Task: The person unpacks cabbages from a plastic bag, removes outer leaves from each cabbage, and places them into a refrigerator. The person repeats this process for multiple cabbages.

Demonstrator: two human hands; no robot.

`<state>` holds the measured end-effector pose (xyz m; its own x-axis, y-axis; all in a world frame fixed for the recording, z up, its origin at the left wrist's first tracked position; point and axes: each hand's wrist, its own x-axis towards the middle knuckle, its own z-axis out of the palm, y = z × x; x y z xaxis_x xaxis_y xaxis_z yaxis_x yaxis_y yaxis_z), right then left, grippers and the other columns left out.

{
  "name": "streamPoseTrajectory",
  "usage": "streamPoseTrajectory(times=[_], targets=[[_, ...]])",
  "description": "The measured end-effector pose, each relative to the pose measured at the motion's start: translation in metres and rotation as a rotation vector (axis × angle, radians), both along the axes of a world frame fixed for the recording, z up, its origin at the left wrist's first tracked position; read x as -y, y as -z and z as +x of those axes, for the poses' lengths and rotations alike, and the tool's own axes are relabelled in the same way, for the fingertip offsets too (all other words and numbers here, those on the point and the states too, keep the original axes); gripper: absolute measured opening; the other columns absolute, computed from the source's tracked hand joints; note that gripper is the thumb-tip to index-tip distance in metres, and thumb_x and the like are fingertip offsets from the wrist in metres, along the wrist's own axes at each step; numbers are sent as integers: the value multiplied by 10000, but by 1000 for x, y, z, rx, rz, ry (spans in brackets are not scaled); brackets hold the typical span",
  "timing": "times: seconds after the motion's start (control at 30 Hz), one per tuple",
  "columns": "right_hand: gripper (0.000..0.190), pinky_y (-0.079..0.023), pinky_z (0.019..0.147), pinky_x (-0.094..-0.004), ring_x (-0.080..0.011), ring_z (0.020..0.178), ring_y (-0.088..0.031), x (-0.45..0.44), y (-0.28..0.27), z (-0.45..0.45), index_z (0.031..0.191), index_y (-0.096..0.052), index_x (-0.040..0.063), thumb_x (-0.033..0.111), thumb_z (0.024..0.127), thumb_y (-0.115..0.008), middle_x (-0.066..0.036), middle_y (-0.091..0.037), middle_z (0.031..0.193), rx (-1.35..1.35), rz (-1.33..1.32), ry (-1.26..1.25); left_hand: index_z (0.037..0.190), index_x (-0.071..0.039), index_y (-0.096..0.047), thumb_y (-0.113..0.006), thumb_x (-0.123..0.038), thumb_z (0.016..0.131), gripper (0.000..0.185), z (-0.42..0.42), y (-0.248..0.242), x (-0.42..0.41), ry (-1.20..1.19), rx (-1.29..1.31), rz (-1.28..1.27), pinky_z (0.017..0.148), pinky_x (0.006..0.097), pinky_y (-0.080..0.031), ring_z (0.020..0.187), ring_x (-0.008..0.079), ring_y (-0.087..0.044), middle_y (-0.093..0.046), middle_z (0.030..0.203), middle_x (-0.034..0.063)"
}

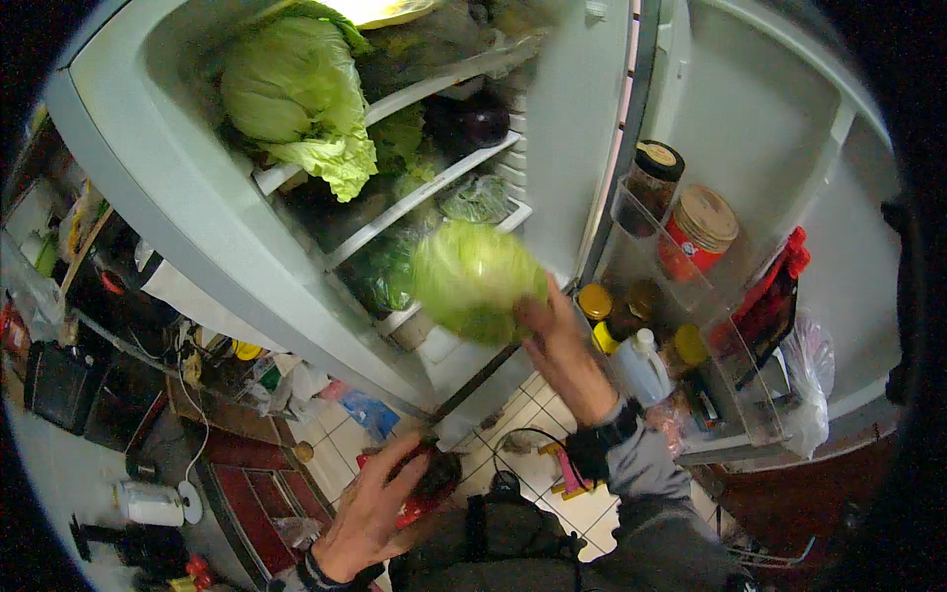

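Note:
A round green cabbage [477,281] is in my right hand [558,344], in front of the lower shelves of a refrigerator; hand and cabbage are slightly blurred. My left hand [377,503] is lower down, its fingers apart, with nothing seen in its grip. Below and behind it is a dark round thing [436,473] with red beside it, too unclear to name. On the upper shelf sits a large leafy green head [288,89], its outer leaves hanging over the edge. A dark purple eggplant [484,122] and bagged greens [477,198] lie on the shelves below.
The refrigerator door [747,96] stands open at the right, its clear racks holding a red-labelled jar [699,229], a white jug [644,366] and a plastic bag [810,385]. A small pink stool [571,470] is on the tiled floor. A cluttered counter lies at the left.

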<state>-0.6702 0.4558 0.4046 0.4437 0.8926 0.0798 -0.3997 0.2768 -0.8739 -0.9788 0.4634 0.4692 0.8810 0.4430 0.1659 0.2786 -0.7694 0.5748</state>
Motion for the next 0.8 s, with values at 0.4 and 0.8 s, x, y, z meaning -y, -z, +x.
streamPoseTrajectory(times=[0.4, 0.8], targets=[[781, -511, 935, -337, -215, 1103, -608, -201, -51, 67, 1409, -432, -9, 330, 828, -828, -142, -596, 1243, 311, 166, 286, 1182, -8, -671, -804, -120, 778, 440, -101, 46, 51, -678, -42, 41, 973, 393, -511, 1066, 306, -683, -695, 1155, 171], [862, -484, 980, -342, -232, 1140, -605, -215, -28, 96, 1432, -455, -3, 490, 820, -810, -154, -609, 1265, 591, -55, 367, 1145, 11, -687, -726, -165, 928, 282, -120, 49, 45, -717, 106, -124, 801, 403, -519, 940, 298, -655, -682, 1063, 165]])
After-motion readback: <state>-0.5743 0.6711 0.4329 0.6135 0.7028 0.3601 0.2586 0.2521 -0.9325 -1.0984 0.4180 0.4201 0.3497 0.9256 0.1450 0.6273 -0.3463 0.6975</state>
